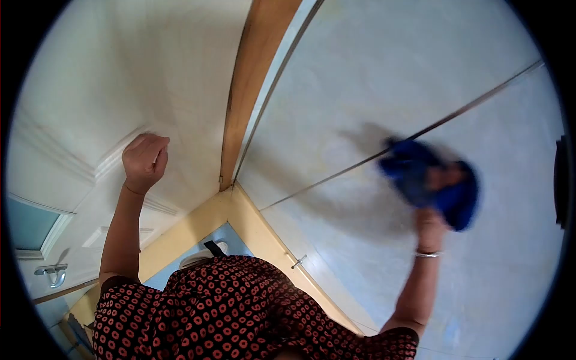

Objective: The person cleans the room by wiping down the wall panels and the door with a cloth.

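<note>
My right hand point(433, 222) is wrapped round a bunched blue cloth point(414, 171), both smeared by motion. The cloth overlaps a dark joint line on the pale tiled wall point(372, 72), and a shadow falls beside it. A thin bracelet point(428, 254) circles my right wrist. On the other side, my left hand point(146, 161) is raised in front of the cream panelled door point(180, 72), its fingers curled into a fist with nothing showing in them.
A brown wooden post point(255, 66) runs between door and wall. The door carries a metal lever handle point(54, 273) and a glass pane point(36, 227). Low on the right, a small metal fitting point(299, 261) sticks out by a yellow ledge point(261, 225). Blue floor point(239, 239) shows below.
</note>
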The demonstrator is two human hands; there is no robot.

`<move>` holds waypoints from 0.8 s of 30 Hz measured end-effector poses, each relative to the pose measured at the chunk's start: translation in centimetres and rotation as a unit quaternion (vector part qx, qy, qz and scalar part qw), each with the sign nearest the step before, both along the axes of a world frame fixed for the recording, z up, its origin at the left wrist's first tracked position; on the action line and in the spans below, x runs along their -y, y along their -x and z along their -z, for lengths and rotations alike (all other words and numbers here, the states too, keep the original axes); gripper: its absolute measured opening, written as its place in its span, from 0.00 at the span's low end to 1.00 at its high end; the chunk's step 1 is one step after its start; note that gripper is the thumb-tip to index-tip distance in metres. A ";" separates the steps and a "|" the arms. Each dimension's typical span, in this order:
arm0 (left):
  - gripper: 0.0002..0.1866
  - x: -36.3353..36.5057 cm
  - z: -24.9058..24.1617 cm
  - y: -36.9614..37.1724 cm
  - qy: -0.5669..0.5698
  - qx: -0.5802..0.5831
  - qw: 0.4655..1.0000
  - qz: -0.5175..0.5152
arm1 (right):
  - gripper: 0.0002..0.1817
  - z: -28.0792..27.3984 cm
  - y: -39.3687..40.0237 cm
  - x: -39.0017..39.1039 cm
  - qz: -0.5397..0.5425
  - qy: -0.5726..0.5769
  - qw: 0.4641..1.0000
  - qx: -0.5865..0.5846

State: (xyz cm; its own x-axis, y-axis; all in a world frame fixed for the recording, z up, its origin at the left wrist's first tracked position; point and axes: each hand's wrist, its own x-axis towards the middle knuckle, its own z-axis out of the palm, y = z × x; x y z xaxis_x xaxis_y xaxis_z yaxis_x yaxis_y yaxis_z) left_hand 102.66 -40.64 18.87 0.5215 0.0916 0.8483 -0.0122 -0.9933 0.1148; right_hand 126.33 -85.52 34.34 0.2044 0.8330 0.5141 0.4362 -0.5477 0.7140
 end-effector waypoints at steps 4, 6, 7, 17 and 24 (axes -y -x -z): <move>0.08 1.4 1.4 -0.2 0.107 -0.013 0.994 -0.006 | 0.25 -15.4 -0.1 6.7 0.040 -0.178 0.953 0.242; 0.06 3.2 3.9 -0.2 0.163 -0.074 0.984 0.000 | 0.22 -21.9 -0.1 8.6 0.036 -0.205 0.934 0.290; 0.04 4.5 5.5 -0.1 0.171 -0.127 0.977 0.010 | 0.19 -24.6 0.0 9.2 0.034 -0.234 0.912 0.336; 0.16 14.5 25.5 10.1 0.233 -0.714 0.656 0.076 | 0.18 -7.8 -0.1 3.8 -0.099 -0.083 0.983 0.130; 0.17 14.0 27.7 18.4 0.311 -0.717 0.620 -0.065 | 0.17 15.8 2.9 3.6 -0.129 -0.142 0.881 -0.432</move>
